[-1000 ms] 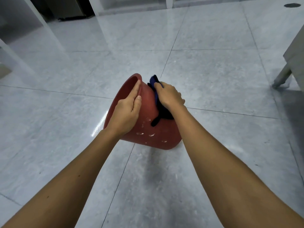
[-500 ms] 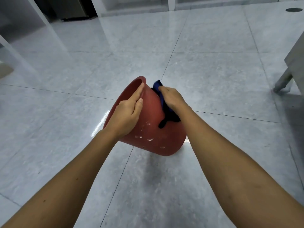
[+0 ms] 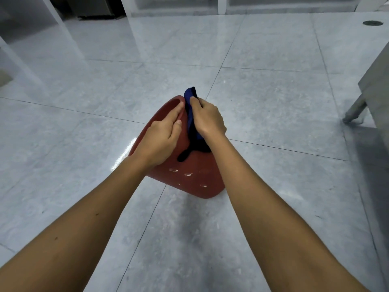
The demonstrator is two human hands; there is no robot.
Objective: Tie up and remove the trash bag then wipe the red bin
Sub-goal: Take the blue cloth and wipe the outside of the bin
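Observation:
The red bin point(image 3: 193, 178) is tipped away from me on the grey tiled floor, its open mouth facing up and to the far left. White scuff marks dot its near wall. My left hand point(image 3: 160, 140) grips the bin at the rim, fingers lying along the edge. My right hand point(image 3: 207, 118) presses a dark blue cloth point(image 3: 190, 108) against the bin's outer wall just right of the rim; a dark end of the cloth hangs down the wall. No trash bag is in view.
A metal furniture leg point(image 3: 355, 108) and a grey panel stand at the right edge. White posts and a glass partition point(image 3: 61, 24) run along the far left and back. A round floor drain point(image 3: 372, 23) sits at the far right.
The bin has shifted slightly to the right and nearer the frame centre. My right hand has slid the cloth up the wall towards the rim; my left hand keeps its hold.

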